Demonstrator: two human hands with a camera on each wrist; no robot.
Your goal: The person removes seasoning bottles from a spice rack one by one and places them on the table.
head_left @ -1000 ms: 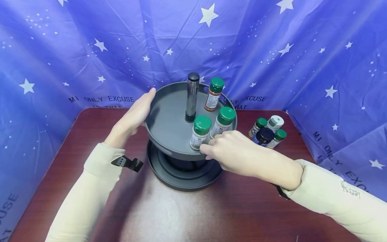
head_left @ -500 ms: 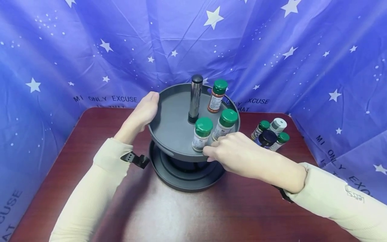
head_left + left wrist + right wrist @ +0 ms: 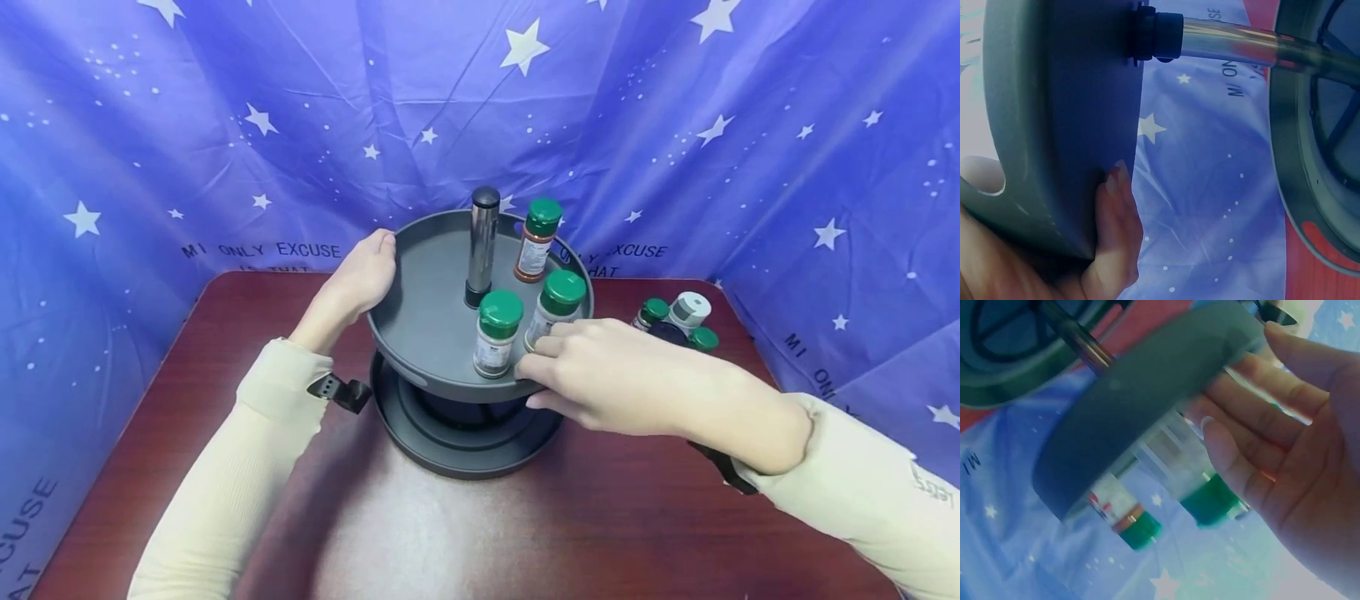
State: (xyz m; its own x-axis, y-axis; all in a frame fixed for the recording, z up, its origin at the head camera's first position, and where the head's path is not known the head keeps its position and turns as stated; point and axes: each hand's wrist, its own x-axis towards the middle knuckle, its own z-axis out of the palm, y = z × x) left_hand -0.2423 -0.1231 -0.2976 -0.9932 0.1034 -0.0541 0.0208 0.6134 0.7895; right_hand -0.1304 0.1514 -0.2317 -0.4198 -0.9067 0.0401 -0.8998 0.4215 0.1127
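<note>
A dark grey two-tier turntable stands on the table, its upper tray raised over the lower tray. My left hand grips the upper tray's left rim; the left wrist view shows fingers curled beneath it. Three green-capped spice jars stand on this tray: a front one, a right one and a reddish one farther back. At the front right rim, my right hand has its fingers loosely extended, close beside the right jar. Nothing shows gripped in that palm in the right wrist view.
A metal post with a black top rises through the upper tray. Several more bottles, including a white-capped one, stand on the red-brown table at right, partly hidden by my right arm. A starry blue curtain encloses the table.
My right hand has loosened from the front right rim and moved slightly right, its fingers less curled. My left hand keeps its grip on the tray, and the jars keep their places.
</note>
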